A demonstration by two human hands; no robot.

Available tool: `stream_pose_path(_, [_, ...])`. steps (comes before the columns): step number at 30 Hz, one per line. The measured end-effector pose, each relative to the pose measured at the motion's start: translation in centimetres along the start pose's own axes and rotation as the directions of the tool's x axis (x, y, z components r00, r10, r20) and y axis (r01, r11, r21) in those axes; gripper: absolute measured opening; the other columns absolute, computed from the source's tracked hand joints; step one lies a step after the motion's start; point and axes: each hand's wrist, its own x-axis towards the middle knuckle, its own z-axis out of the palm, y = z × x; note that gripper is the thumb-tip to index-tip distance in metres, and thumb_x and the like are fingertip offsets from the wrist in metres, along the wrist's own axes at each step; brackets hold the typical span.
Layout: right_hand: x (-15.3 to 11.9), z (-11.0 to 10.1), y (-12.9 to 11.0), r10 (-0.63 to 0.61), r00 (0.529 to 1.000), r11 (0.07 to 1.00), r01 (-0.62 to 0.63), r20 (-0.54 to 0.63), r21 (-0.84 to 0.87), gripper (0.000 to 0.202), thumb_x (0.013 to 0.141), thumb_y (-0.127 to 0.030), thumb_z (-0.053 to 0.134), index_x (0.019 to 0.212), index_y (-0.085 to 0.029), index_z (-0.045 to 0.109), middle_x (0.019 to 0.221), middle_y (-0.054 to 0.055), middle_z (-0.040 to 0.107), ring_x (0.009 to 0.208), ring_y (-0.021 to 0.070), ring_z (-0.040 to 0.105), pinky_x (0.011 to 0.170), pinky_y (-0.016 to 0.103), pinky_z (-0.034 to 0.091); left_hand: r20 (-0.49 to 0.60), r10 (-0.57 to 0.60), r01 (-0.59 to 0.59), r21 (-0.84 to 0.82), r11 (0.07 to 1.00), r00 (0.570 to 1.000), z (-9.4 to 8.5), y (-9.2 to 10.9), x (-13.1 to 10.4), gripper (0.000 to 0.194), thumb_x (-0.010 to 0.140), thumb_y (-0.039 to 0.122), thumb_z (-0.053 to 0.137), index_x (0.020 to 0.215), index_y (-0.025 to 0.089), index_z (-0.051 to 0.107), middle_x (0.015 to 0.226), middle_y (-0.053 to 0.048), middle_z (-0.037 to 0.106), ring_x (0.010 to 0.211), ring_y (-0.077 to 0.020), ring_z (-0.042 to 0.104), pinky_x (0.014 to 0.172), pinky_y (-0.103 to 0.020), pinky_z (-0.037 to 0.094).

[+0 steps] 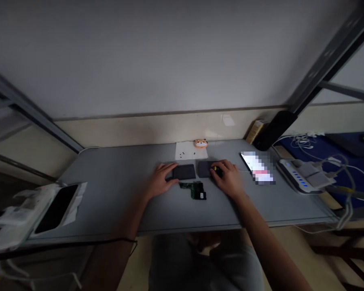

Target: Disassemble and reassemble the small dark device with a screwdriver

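Note:
A dark flat rectangular piece (pixel 185 171) lies on the grey table, with my left hand (pixel 163 180) at its left edge, thumb and fingers spread around that end. Just to its right is a second dark flat piece (pixel 204 169). My right hand (pixel 227 176) rests over the right end of that piece, its fingers closed around a small black and yellow tool (pixel 217 170). Nearer the table's front lies a green circuit board with a black part (pixel 198 191). Behind the dark pieces, several tiny dark bits sit on a white sheet (pixel 186 149).
An orange and white animal-faced object (pixel 201 143) sits at the sheet's back edge. To the right are a lit screen (pixel 257 167), a charging station with cables (pixel 300 176) and a black cylinder (pixel 274 130). A dark phone (pixel 57 208) lies at the left.

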Motion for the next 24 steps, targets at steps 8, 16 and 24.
stream_pose_path(8, [-0.04, 0.12, 0.14, -0.049, 0.999, 0.998, 0.050, 0.019, -0.025, 0.019, 0.098, -0.042, 0.067, 0.102, -0.027, 0.078, 0.112, 0.009, 0.078, 0.098, 0.0266, 0.071, 0.082, 0.040, 0.048, -0.005, -0.012, 0.012, 0.026, 1.000, 1.000, 0.54, -0.51, 0.15, 0.054, 0.100, 0.037, 0.062, 0.153, 0.028, 0.054, 0.155, -0.009, 0.059, 0.131, -0.0282, 0.061, 0.113, -0.050, 0.049])
stream_pose_path(16, [-0.23, 0.58, 0.28, -0.071, 0.997, 0.997, 0.072, 0.027, -0.031, 0.018, 0.094, -0.041, 0.072, 0.104, -0.028, 0.078, 0.117, 0.010, 0.076, 0.104, 0.0281, 0.071, 0.083, 0.041, 0.050, 0.010, -0.026, 0.025, 0.042, 0.999, 1.000, 0.48, -0.49, 0.05, 0.050, 0.102, 0.042, 0.058, 0.151, 0.030, 0.054, 0.161, -0.009, 0.053, 0.142, -0.0286, 0.056, 0.121, -0.054, 0.041])
stream_pose_path(24, [-0.18, 0.78, 0.31, -0.068, 0.998, 0.997, 0.069, 0.013, -0.029, 0.018, 0.093, -0.041, 0.073, 0.104, -0.028, 0.078, 0.116, 0.011, 0.076, 0.104, 0.0284, 0.072, 0.082, 0.041, 0.051, -0.112, 0.034, -0.024, 0.085, 0.996, 0.993, -0.11, 0.32, 0.02, 0.039, 0.098, 0.039, 0.067, 0.136, 0.029, 0.066, 0.150, -0.010, 0.061, 0.134, -0.0290, 0.061, 0.112, -0.050, 0.052])
